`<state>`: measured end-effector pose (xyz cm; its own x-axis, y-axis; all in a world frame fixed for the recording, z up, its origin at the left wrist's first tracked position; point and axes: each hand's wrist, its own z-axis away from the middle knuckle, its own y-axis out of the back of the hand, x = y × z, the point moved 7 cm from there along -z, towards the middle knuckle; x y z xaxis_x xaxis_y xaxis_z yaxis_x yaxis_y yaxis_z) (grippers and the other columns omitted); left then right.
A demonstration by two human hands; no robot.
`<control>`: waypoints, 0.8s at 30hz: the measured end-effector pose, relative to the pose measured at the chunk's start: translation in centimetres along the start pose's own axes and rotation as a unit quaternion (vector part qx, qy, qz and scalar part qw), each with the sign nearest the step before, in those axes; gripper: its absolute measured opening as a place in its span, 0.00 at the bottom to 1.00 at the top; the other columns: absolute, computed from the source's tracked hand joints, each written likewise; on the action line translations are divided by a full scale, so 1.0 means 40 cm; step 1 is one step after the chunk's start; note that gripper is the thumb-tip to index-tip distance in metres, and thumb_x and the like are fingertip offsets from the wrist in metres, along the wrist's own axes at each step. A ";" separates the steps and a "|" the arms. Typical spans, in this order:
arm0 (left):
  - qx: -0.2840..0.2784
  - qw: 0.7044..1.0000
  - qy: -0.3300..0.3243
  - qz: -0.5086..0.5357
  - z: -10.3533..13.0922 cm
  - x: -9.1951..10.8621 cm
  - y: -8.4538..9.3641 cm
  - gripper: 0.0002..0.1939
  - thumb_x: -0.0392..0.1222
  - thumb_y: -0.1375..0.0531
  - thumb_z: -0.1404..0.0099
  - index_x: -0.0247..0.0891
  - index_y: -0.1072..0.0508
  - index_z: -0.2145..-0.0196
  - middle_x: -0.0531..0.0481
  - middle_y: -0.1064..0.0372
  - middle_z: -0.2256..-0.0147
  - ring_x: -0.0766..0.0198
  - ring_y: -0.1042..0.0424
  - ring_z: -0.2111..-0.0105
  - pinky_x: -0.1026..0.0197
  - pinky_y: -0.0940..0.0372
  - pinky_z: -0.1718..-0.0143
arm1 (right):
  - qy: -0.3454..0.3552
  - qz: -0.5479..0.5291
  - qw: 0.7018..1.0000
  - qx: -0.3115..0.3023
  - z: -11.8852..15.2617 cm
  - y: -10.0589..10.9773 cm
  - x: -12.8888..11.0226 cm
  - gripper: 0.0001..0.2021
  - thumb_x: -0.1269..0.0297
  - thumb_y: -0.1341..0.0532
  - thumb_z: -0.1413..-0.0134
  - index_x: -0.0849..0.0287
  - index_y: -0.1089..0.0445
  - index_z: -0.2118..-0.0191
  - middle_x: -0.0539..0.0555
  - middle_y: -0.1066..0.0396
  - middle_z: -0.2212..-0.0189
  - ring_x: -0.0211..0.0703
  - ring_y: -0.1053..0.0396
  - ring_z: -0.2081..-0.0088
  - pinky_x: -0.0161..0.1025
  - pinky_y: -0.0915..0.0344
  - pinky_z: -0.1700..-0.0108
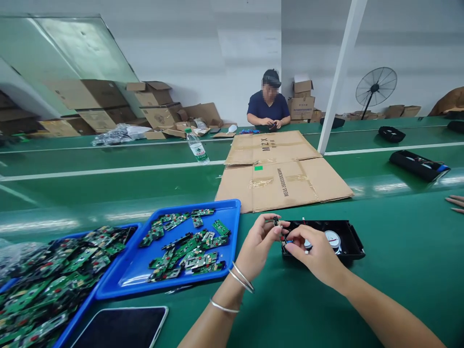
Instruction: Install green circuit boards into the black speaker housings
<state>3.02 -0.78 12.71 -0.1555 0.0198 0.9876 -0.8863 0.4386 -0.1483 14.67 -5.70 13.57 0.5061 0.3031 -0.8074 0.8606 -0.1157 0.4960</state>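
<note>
Forearms (391,307) slant in from the bottom edge and converge toward the left end of a black speaker housing (353,239) lying on the green bench (406,232). The left hand (261,241) rises at a steep angle, its fingers curled and its thumb turned toward the right, pinching a small circuit board (283,237) that the fingers partly cover. The right hand (322,256) comes across lower and flatter, its back facing up and its wrist nearly straight, thumb and forefinger drawn together on the near end of the same board. Both hands thus grasp that board, which sits between their fingertips by the housing's left end; whether it touches the housing I cannot tell. Silver bangles (242,280) circle the left wrist and lower forearm. Behind the right hand's knuckles, a round speaker driver (333,241) shows inside the housing. To the left of the left hand, a blue tray (125,285) carries loose circuit boards (194,249), and a flattened cardboard carton (268,193) lies beyond both hands.
</note>
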 end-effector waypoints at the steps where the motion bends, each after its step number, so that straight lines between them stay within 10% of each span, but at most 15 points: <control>1: -0.004 1.000 -0.007 -0.007 0.005 0.002 -0.006 0.15 0.46 0.40 0.42 0.37 0.36 0.60 0.42 0.27 0.60 0.58 0.28 0.63 0.57 0.34 0.62 | 0.003 -0.004 1.000 -0.001 0.000 -0.005 -0.002 0.06 0.61 0.42 0.47 0.57 0.33 0.70 0.49 0.34 0.76 0.37 0.38 0.75 0.34 0.40 0.71; 9: -0.002 0.981 -0.051 -0.186 0.026 0.049 0.004 0.14 0.45 0.47 0.37 0.37 0.35 0.55 0.45 0.28 0.64 0.60 0.28 0.66 0.61 0.33 0.69 | -0.004 -0.031 0.999 0.009 0.000 -0.011 0.002 0.08 0.63 0.43 0.45 0.58 0.34 0.73 0.50 0.34 0.76 0.38 0.36 0.73 0.34 0.39 0.72; 17: 0.286 0.908 -0.191 -0.241 0.143 0.242 0.233 0.17 0.48 0.43 0.39 0.37 0.34 0.56 0.45 0.28 0.63 0.59 0.28 0.62 0.59 0.32 0.63 | 0.122 -0.060 0.990 -0.044 -0.105 -0.133 -0.131 0.11 0.70 0.44 0.45 0.57 0.32 0.56 0.53 0.28 0.61 0.42 0.30 0.60 0.39 0.34 0.56; 24: 0.302 0.909 -0.221 -0.183 0.181 0.274 0.233 0.14 0.46 0.41 0.40 0.36 0.34 0.59 0.45 0.26 0.64 0.60 0.26 0.64 0.59 0.30 0.63 | 0.146 -0.022 0.982 -0.114 -0.105 -0.150 -0.123 0.16 0.73 0.49 0.43 0.58 0.36 0.49 0.55 0.31 0.54 0.43 0.34 0.52 0.44 0.36 0.50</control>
<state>-10.13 -2.98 21.80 0.1569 -0.4500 0.8791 -0.9711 -0.2325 0.0543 6.77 -2.51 15.90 0.4029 0.5658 -0.7194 0.8291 0.1072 0.5487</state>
